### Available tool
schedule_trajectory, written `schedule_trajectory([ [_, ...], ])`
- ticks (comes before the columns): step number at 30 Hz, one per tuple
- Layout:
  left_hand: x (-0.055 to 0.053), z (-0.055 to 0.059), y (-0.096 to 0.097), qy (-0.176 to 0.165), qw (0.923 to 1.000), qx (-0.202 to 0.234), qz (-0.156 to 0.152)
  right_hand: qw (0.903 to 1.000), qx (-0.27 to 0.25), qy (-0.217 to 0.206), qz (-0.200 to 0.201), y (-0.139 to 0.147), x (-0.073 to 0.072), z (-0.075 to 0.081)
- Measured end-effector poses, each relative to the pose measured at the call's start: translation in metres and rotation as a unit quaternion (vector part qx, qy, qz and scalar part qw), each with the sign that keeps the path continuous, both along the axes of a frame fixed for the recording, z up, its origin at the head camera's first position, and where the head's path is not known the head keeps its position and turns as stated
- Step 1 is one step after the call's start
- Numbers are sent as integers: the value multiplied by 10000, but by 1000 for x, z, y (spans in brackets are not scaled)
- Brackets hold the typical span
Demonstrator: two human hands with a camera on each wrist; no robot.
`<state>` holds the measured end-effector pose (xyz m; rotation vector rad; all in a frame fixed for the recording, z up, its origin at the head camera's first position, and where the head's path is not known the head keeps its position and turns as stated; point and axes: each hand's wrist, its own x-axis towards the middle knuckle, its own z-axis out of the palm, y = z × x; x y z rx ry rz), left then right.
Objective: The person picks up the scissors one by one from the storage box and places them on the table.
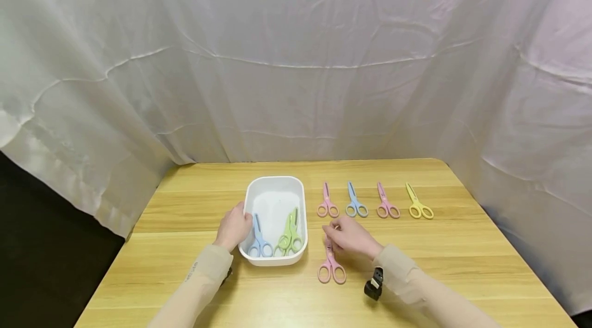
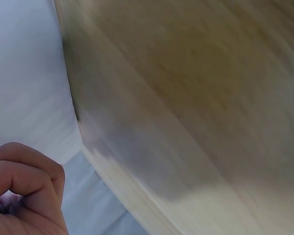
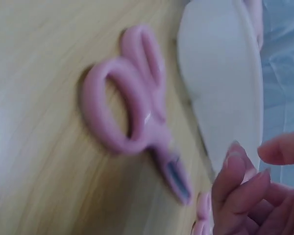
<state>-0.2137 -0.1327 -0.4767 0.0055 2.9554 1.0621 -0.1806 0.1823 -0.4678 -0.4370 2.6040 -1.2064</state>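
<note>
My left hand (image 1: pixel 234 227) grips the left rim of a white plastic tray (image 1: pixel 278 262), with the thumb over the inner side. Left wrist view shows only this hand's curled fingers (image 2: pixel 32 178), at the lower left. Inside the tray lie blue scissors (image 1: pixel 260 240) and two overlapping green scissors (image 1: pixel 294 230). To the tray's right, pink scissors (image 1: pixel 330 257) point away from me on the table. Over their blade end hovers my right hand (image 1: pixel 350 238). Seen from the right wrist, its thumb (image 3: pixel 279 148) stands apart from the fingers, and the pink scissors (image 3: pixel 159 134) lie just beyond them.
Behind the right hand a row of scissors lies on the wooden table (image 1: pixel 194 210): pink (image 1: pixel 327 200), blue (image 1: pixel 353 200), another pink (image 1: pixel 384 200) and yellow (image 1: pixel 414 200). A pale curtain (image 1: pixel 296 112) hangs around the table's back and sides.
</note>
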Motion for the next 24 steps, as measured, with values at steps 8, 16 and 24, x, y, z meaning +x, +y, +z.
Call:
schedule_trajectory([
  [8,-1,3,-4,-48,9999,109,-86,9968,-675,264,-333,-23,-6,17],
  [16,-2,8,-10,-117,9998,64,-128,9927,-1100,275,-401,-53,-7,36],
  [24,1,10,-13,-258,9994,145,-172,9889,-1434,302,-247,-81,-16,44],
])
